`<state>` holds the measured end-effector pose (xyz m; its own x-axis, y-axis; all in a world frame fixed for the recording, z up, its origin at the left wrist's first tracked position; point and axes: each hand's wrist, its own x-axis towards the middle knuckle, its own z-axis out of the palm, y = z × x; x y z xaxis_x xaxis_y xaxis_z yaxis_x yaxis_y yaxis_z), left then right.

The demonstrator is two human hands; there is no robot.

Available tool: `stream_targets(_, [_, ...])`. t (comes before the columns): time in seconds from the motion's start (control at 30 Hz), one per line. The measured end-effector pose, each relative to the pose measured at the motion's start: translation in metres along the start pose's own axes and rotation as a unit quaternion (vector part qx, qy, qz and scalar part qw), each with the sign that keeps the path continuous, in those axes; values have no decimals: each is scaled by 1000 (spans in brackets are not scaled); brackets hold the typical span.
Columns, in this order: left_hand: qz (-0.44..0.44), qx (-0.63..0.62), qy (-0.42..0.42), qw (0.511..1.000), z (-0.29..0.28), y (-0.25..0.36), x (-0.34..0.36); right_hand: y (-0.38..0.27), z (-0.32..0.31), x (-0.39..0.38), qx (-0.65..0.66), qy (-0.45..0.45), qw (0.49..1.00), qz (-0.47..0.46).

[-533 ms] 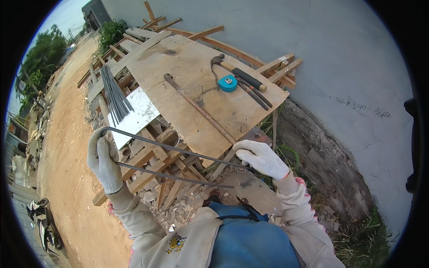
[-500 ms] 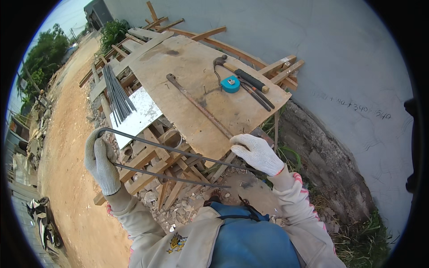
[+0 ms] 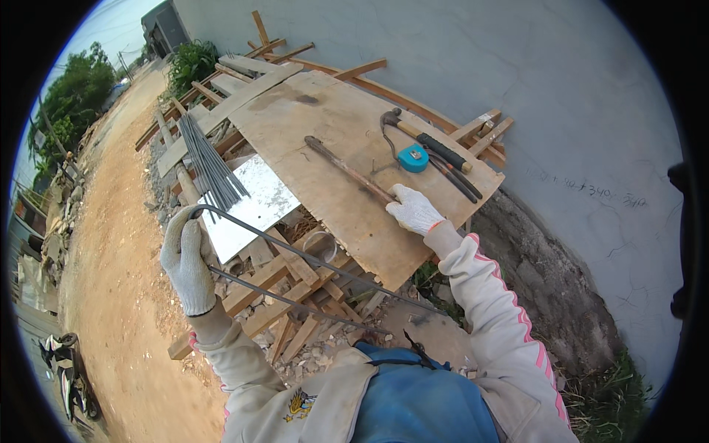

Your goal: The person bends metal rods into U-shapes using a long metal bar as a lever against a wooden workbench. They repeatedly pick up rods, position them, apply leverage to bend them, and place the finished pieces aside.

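Gloved in white, my left hand (image 3: pixel 189 262) is closed round the bend of a dark U-shaped steel rod (image 3: pixel 352 277), whose two legs hang out to the right. My right hand (image 3: pixel 412 210) grips the near end of a rusty steel bar (image 3: pixel 346 168) lying on a worn plywood board (image 3: pixel 288 118). Beside that bar lie a claw hammer (image 3: pixel 432 142), a teal tape measure (image 3: pixel 413 158) and an orange-and-black long-handled hand tool (image 3: pixel 459 182).
A bundle of dark rods (image 3: pixel 210 166) rests partly on a white sheet (image 3: pixel 251 221). Timber offcuts (image 3: pixel 258 310) and rubble lie below. A grey wall (image 3: pixel 561 111) stands right; a dirt road (image 3: pixel 111 280) with a parked motorbike (image 3: pixel 66 373) runs left.
My right hand has moved forward and up from beside the bent rod onto the rusty bar. My left hand and the bent rod sit slightly further right in the picture, as does the board.
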<state>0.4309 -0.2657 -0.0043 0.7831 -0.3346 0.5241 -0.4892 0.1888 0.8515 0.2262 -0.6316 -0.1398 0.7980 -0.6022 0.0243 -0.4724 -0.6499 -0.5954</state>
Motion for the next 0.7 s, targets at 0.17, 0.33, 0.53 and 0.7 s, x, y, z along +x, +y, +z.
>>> stream_targets(0.17, [-77,-17,-91,993,56,-42,27,-15,-58,-89,159,30,986,46])
stream_targets(0.33, [-144,-57,-180,971,127,-90,48,-13,-105,-202,97,129,978,134])
stream_targets(0.53, [-230,-108,-259,932,227,-144,44,20,-96,-277,30,212,939,268])
stream_targets(0.7, [-253,-145,-330,898,294,-175,22,62,-60,-301,99,258,928,251])
